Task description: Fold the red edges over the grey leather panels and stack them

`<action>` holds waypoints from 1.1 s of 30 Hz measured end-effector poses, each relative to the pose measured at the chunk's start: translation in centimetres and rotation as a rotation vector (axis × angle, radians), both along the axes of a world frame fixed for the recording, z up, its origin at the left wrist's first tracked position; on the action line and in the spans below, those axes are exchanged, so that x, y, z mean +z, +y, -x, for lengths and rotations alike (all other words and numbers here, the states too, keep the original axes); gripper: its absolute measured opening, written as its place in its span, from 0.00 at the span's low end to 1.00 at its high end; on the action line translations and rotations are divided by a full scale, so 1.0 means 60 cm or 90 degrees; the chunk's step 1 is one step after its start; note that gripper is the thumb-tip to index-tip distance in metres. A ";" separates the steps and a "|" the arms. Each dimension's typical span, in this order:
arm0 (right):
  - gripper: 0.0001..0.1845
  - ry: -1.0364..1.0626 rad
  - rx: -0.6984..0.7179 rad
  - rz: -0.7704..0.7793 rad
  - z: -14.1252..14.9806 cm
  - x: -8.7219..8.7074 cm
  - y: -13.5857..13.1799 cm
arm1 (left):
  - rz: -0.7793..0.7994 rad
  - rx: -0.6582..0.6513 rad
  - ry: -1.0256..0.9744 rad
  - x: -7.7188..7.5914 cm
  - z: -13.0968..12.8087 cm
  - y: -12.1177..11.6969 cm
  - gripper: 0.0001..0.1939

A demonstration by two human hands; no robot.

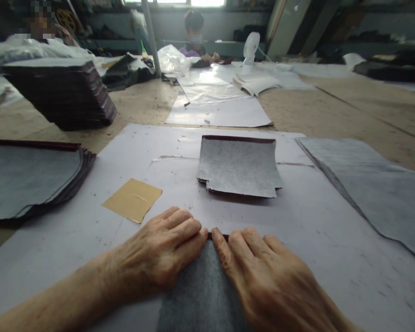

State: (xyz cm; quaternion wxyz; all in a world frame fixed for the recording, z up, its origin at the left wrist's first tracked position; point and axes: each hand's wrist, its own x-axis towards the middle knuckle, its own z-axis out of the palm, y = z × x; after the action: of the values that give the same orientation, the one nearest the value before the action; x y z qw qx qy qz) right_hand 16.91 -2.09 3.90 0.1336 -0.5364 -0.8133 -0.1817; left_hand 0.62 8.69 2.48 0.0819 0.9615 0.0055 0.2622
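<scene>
My left hand (166,249) and my right hand (263,272) lie side by side on a grey felt-like sheet (200,295) at the near edge of the table. Their fingers are stretched flat and pressed on its far edge, fingertips almost meeting. A thin dark red edge shows under the fingertips. Neither hand grips anything. Just beyond them lies a small stack of grey cut pieces (238,167) with a dark red edge. A tan square of paper (133,199) rests to the left of my left hand.
White paper (314,221) covers the work table. A pile of grey sheets (27,180) sits at the left, large grey sheets (376,189) at the right, a tall dark stack (62,92) at the back left. A person (195,39) sits at the far end beside a white fan (251,46).
</scene>
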 end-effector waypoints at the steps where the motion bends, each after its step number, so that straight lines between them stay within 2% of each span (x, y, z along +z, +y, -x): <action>1: 0.21 0.004 -0.001 -0.009 0.006 0.001 0.005 | 0.006 0.001 0.003 0.000 0.000 0.000 0.11; 6: 0.19 0.118 0.087 -0.037 0.025 -0.010 0.024 | 0.050 -0.005 0.014 0.001 0.012 0.009 0.12; 12: 0.21 0.132 0.100 -0.042 0.014 -0.017 0.021 | 0.103 0.029 0.007 0.003 0.043 0.021 0.16; 19: 0.20 0.109 0.113 -0.019 0.004 -0.020 0.022 | 0.058 0.028 0.028 0.005 0.040 0.022 0.14; 27: 0.22 0.123 0.112 0.061 0.001 -0.018 0.031 | 0.023 0.011 0.044 0.006 0.038 0.022 0.13; 30: 0.23 0.136 0.116 0.100 -0.001 -0.019 0.031 | 0.058 0.014 0.056 0.008 0.042 0.029 0.14; 33: 0.25 0.142 0.119 0.121 -0.003 -0.020 0.031 | 0.115 0.043 0.002 0.016 0.048 0.029 0.17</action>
State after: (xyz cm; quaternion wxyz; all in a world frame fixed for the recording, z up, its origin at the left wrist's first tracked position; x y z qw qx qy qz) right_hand 17.09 -0.22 2.68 0.1878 -0.4852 -0.8535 -0.0300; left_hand -2.24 10.43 3.42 0.1595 0.9499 0.0620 0.2616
